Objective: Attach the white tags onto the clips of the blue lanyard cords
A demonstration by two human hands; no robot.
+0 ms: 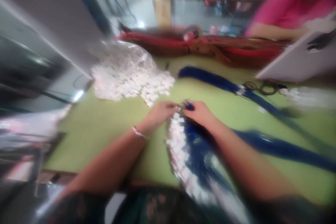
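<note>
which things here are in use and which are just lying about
In use: left hand and right hand, both pinching the blue strand; white tags along it.
Lying about: tag pile, scissors, red strands, other blue strands, white board.

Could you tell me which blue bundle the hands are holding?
The nearest blue bundle, edged with white tags, pinched between left hand and right hand; the other two lie untouched beyond.
</note>
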